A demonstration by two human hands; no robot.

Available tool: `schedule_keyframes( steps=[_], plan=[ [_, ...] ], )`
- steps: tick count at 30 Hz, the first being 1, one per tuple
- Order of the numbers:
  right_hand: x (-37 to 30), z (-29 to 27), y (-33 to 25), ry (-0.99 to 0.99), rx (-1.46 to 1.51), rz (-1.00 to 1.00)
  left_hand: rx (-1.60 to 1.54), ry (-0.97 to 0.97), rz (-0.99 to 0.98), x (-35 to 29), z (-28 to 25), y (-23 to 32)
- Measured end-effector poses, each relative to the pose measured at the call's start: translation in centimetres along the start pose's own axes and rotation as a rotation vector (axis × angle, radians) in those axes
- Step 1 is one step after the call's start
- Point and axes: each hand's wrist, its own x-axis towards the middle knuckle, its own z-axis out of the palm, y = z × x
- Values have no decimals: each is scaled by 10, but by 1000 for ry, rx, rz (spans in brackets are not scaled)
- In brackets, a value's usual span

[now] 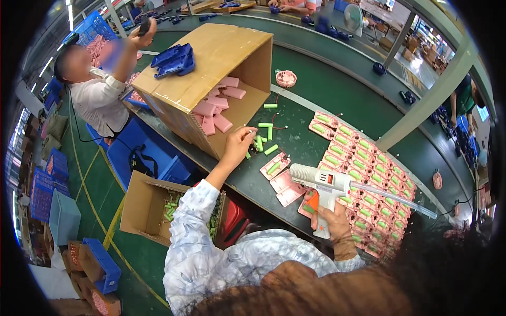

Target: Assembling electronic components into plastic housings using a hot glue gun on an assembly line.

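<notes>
Head view: your right hand (pixel 337 224) wraps the handle of the white hot-glue gun (pixel 328 180) over pink casing halves (pixel 387 181); your left hand (pixel 238 145) pinches narrowly, contents unclear, beside loose green battery cells (pixel 270 131)

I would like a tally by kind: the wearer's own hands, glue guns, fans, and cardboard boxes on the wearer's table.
Own hands, left hand and right hand: 2
Glue gun: 1
Fan: 1
Cardboard box: 1
Total: 5
</notes>
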Motion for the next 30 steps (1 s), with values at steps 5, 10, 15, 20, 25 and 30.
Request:
schedule_keyframes(
  steps=[5, 10, 15, 20, 25, 30],
  plan=[
    [1, -2, 1, 12, -1, 28, 75, 1, -10, -1, 1, 14],
    [-2, -3, -2, 29, -3, 13, -43, -99, -11, -4, 6, 14],
    [-11, -25, 8, 101, -73, 100, 220, -117, -105, 6, 24, -11],
    [10, -38, 25, 22, -157, 104, 374, 41, -57, 13, -4, -78],
    [-10, -25, 11, 130, -155, -35, 710, -285, 368, 9, 0, -36],
    [-2, -28, 20, 38, 168, -100, 947, -125, 561, 4, 22, 15]
  ],
)
